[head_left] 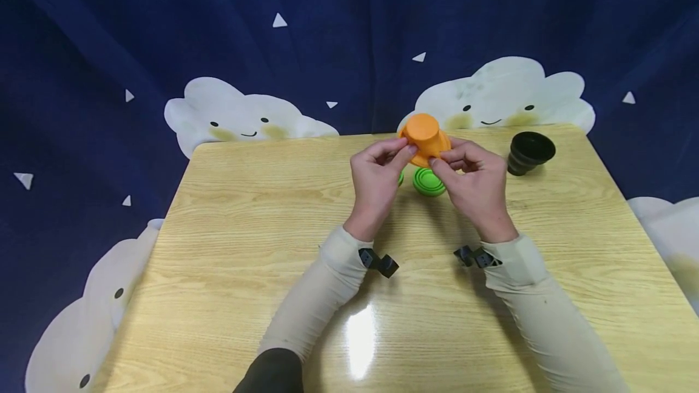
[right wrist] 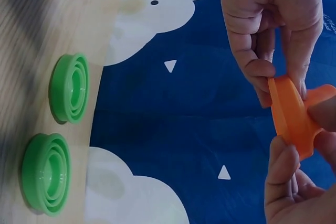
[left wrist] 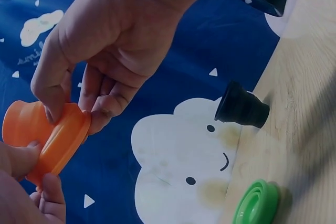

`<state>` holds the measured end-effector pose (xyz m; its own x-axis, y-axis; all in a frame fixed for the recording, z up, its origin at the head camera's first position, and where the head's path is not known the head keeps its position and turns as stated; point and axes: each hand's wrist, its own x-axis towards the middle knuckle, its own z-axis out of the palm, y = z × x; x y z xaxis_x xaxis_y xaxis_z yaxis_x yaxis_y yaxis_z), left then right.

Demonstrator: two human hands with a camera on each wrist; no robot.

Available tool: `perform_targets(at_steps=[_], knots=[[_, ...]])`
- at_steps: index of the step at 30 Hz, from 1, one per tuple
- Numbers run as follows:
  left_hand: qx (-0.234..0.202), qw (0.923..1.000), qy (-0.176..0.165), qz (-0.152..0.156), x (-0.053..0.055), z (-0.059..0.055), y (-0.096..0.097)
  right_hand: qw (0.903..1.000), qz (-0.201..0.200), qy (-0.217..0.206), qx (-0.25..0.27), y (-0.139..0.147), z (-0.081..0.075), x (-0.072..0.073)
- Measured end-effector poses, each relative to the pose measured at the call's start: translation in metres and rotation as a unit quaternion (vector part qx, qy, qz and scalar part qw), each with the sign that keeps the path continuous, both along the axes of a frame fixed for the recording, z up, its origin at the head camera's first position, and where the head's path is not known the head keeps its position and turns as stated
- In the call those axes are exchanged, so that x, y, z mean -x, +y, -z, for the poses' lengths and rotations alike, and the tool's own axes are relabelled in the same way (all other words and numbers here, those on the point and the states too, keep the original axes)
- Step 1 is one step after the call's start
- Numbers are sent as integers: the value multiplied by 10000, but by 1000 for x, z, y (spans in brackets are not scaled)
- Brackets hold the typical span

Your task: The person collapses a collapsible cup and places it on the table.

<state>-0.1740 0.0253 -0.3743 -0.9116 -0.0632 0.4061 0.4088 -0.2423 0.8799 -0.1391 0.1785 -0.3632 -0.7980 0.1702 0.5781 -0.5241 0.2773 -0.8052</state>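
Both hands hold an orange collapsible cup (head_left: 423, 129) up over the far part of the table, its small base end turned upward. My left hand (head_left: 377, 174) pinches the cup's left side between thumb and fingers. On the other side, the thumb and fingers of my right hand (head_left: 476, 184) pinch the wide rim. The left wrist view shows the cup (left wrist: 55, 140) partly drawn out, with a narrow end and a broad rim band. Below it on the table lie two flattened green collapsible cups (right wrist: 71, 88), one of them mostly hidden by the left hand in the head view.
An expanded black collapsible cup (head_left: 531, 151) stands upright near the table's far right, beyond the right hand. Behind the wooden table (head_left: 246, 229) hangs a dark blue curtain (head_left: 327, 47) with white clouds and triangles.
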Motion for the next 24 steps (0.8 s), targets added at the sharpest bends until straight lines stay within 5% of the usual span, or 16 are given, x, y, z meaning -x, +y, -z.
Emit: perform_targets(at_steps=[11,14,20,24], knots=[[508,9936,948,-358,-5,0,2,9960,538,-587,-394,1,-6,1],[762,9850,1440,-562,-7,1,1,9949,537,-780,-347,2,-7,1],[1193,9564,2553,-771,-6,1,1,9929,722,-914,-250,6,-11,2],[1224,9548,2603,-746,-5,2,1,9931,761,-884,-140,7,-9,3]])
